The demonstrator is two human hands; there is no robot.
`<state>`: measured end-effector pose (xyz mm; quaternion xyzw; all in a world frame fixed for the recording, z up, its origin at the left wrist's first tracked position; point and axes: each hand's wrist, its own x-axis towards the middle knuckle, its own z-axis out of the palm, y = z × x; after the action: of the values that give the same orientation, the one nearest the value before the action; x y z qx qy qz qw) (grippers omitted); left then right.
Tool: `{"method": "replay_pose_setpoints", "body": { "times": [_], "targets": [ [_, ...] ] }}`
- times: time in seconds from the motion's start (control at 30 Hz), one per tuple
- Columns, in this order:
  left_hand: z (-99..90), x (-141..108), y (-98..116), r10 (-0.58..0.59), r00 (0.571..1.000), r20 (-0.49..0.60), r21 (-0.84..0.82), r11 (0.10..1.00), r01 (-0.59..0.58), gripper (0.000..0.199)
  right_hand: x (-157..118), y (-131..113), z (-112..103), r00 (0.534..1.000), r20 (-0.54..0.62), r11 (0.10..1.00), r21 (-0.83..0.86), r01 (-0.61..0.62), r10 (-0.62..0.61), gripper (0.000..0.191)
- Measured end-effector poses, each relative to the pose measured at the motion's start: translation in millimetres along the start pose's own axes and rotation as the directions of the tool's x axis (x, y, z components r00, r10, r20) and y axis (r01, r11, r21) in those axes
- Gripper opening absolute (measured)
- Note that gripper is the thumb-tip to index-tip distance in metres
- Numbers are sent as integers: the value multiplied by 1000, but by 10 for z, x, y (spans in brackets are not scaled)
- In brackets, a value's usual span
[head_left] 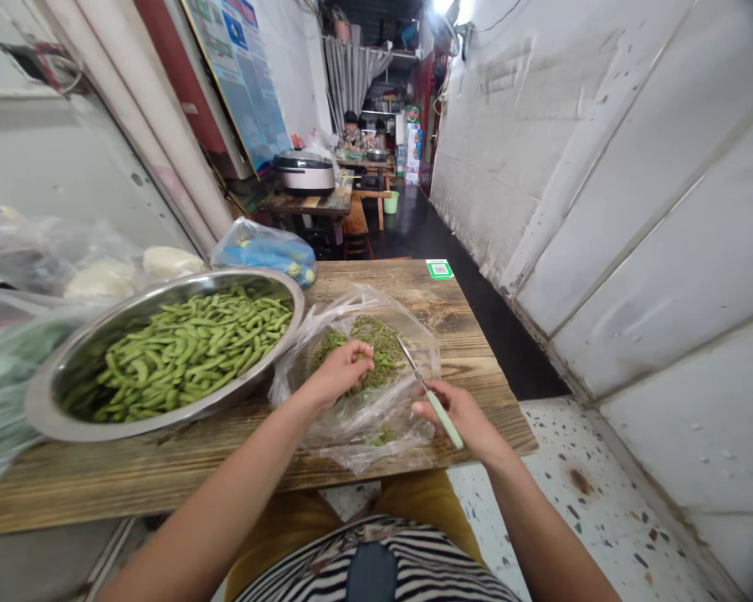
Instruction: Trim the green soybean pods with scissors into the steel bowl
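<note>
Over an open clear plastic bag [335,431] on the wooden table, my left hand [345,372] has its fingers curled together. Whatever may be pinched in them is too small to make out. Green trimmings [382,343] lie inside the bag, under and beyond that hand. My right hand [458,414] is closed around scissors [443,416] with a pale green handle, at the bag's right side. Their metal blades point forward and left, above the trimmings. To the left, a large steel basin [292,309] holds a heap of green edamame pods [194,351].
Plastic bags [12,393] of produce crowd the table's left end. Behind the basin lies a blue bag [263,251]. A green QR-code card [440,268] is at the wooden table's [477,334] far right corner. Farther back, a person [351,138] sits at another table.
</note>
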<state>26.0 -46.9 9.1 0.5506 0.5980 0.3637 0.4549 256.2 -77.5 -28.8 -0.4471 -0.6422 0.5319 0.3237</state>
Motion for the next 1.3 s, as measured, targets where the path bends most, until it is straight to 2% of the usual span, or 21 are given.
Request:
{"method": "replay_pose_setpoints", "body": {
  "times": [0.07,0.13,0.23,0.3,0.37,0.43,0.5,0.57,0.73,0.83,1.0,1.2,1.3],
  "targets": [
    [86,163,-56,87,996,-11,222,972,-82,20,-33,-34,-37,999,31,1000,-17,12,-11,48],
    [171,300,-115,190,981,25,403,896,-184,16,-72,-60,-51,998,56,999,-47,27,-25,49],
    [256,420,-169,258,964,64,548,798,-250,10,-111,-61,-53,997,78,997,-71,22,-17,48],
    [263,434,-164,248,967,65,555,796,-242,10,-115,-42,-53,997,75,996,-84,9,-3,46],
    [232,399,-129,202,978,46,443,874,-201,4,-106,-21,-54,998,59,994,-108,0,6,46],
    [180,324,-80,86,996,23,221,971,-89,14,-89,-13,-49,999,41,991,-133,-9,14,47],
    [132,227,-35,-48,998,36,0,999,48,31,-71,-26,-38,999,41,988,-157,-15,21,48],
    [104,131,-5,-103,993,52,-124,986,108,41,-58,-59,-23,998,59,984,-179,0,10,48],
    [98,-16,17,-23,999,-37,-102,995,19,41,-43,-158,13,993,109,980,-188,68,-48,42],
    [87,-46,21,15,999,-45,-78,997,-18,40,-41,-190,26,988,130,978,-183,103,-80,39],
    [39,-69,8,-54,998,-12,-104,993,53,43,-20,-169,75,990,127,975,-201,91,-66,37],
    [7,-75,-5,-170,973,155,-333,918,214,42,37,-141,142,994,99,995,-90,48,-39,42],
    [4,-64,10,-153,977,146,-507,837,206,33,18,-173,127,988,143,997,54,-60,52,47]
  ]
}}
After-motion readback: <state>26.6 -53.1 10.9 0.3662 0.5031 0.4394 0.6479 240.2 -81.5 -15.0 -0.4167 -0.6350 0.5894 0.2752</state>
